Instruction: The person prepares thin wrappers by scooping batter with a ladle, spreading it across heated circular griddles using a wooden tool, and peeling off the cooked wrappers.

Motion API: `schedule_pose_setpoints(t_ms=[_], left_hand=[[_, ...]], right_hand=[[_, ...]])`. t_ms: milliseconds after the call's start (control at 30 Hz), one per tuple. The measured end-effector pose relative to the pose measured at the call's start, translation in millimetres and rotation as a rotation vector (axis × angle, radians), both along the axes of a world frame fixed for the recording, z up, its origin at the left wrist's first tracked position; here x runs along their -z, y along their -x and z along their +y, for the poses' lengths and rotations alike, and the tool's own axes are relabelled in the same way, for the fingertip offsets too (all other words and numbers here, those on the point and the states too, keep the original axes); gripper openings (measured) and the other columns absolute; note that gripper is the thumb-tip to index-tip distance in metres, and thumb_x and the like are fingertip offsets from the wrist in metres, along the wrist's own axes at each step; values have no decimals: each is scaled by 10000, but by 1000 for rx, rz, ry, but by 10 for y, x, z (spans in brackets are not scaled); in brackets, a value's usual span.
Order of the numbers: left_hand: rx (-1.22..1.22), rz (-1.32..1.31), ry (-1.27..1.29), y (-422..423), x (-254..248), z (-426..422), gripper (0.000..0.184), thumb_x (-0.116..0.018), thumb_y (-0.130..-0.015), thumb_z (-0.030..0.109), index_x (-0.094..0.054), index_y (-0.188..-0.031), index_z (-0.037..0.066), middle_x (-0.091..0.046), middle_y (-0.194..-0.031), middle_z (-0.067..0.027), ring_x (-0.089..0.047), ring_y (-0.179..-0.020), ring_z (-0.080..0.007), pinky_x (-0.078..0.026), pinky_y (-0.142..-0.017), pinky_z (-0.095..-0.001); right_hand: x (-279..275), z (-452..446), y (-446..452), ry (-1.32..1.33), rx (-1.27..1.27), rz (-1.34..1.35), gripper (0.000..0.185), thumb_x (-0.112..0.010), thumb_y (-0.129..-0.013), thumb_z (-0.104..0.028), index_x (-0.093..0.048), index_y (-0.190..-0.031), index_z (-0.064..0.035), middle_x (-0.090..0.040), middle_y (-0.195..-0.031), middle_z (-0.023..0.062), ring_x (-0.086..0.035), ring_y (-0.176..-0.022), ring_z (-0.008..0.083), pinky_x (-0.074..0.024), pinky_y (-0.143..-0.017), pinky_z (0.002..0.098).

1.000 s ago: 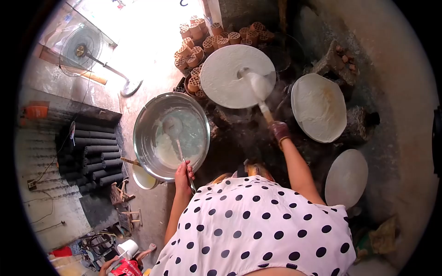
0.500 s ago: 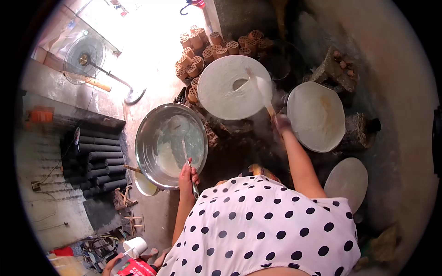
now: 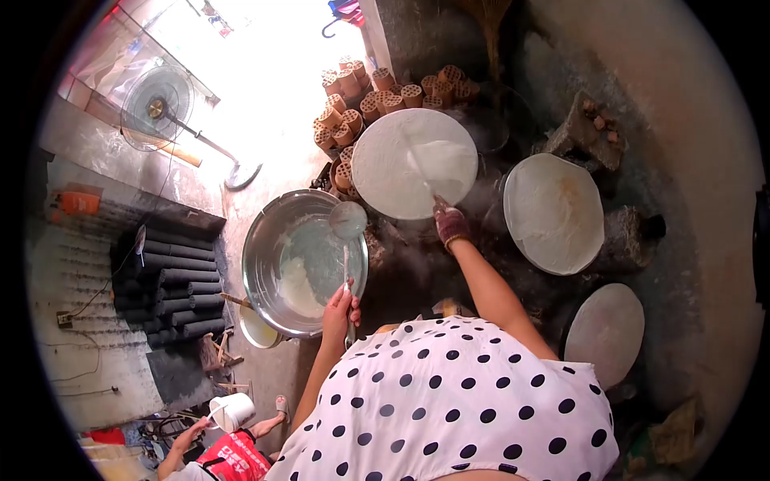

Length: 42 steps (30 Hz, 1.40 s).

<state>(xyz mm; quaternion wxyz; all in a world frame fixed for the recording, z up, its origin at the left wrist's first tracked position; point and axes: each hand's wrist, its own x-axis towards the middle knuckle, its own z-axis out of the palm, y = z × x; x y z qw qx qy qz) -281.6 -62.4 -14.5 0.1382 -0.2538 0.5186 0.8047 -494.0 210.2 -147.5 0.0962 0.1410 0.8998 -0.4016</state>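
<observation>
My left hand [image 3: 341, 314] grips the handle of a metal ladle [image 3: 348, 220], whose bowl is over the far right rim of a large steel basin [image 3: 250, 268]. White batter [image 3: 298, 284] and cloudy liquid lie in the basin. My right hand [image 3: 452, 226], in a dark red glove, is closed round the handle of a flat spreader [image 3: 437, 200]. The spreader's long blade lies across a white sheet of batter on a round surface [image 3: 381, 160], pale against pale, so its edges are hard to make out. Steam drifts near the glove.
Right of that stand a second round white-covered surface [image 3: 553, 216] and a pale round lid-like disc [image 3: 605, 333]. Perforated clay-coloured cylinders [image 3: 345, 120] are piled behind. At left are stacked black cylinders [image 3: 188, 293], a standing fan [image 3: 156, 108], and another person in red [image 3: 237, 457] with a white bucket [image 3: 233, 410].
My left hand has lifted the ladle from inside the basin to its far right rim. My right hand has swept the spreader left and nearer, and the hole in the batter sheet has closed.
</observation>
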Motion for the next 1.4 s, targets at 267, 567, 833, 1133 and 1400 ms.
schedule_pose_setpoints(t_ms=[267, 567, 833, 1133, 1400], left_hand=[[89, -26, -11, 63, -72, 75, 392, -458, -987, 207, -432, -1363, 98, -471, -709, 10, -423, -488, -60, -396, -424, -217], [262, -74, 28, 917, 251, 128, 359, -459, -967, 193, -473, -1310, 85, -513, -702, 1, -474, -487, -76, -404, -405, -216], [192, -5, 141, 1744, 302, 529, 218, -485, -956, 196, -554, -1127, 80, -506, -668, 3, -462, -463, -87, -395, -391, -233], [90, -160, -860, 1919, 440, 624, 206, -431, -993, 202, -529, -965, 23, -440, -635, 50, -394, -432, -31, -309, -359, -180], [98, -10, -303, 1036, -488, 46, 335, -410, -995, 212, -436, -1302, 80, -415, -675, 55, -331, -404, -1, -295, -341, -169]], right_hand=[[460, 446, -213, 274, 356, 131, 314, -518, -919, -328, -647, -1103, -109, -660, -911, 198, -626, -829, 370, -485, -735, 441], [583, 883, 83, 159, -38, 190, 423, -477, -937, -322, -541, -1263, -61, -622, -1163, 136, -607, -985, 292, -493, -814, 351], [19, 923, -765, -409, -240, 212, 500, -490, -913, -265, -398, -1399, -194, -576, -1246, 77, -598, -1025, 257, -494, -825, 362], [380, 162, -528, -113, -480, 623, 379, -588, -862, -206, -579, -1231, -122, -620, -1106, 210, -624, -965, 321, -517, -800, 381], [502, 420, -882, -92, -215, 230, 269, -565, -872, -251, -627, -1132, -232, -644, -899, 180, -625, -872, 335, -515, -739, 415]])
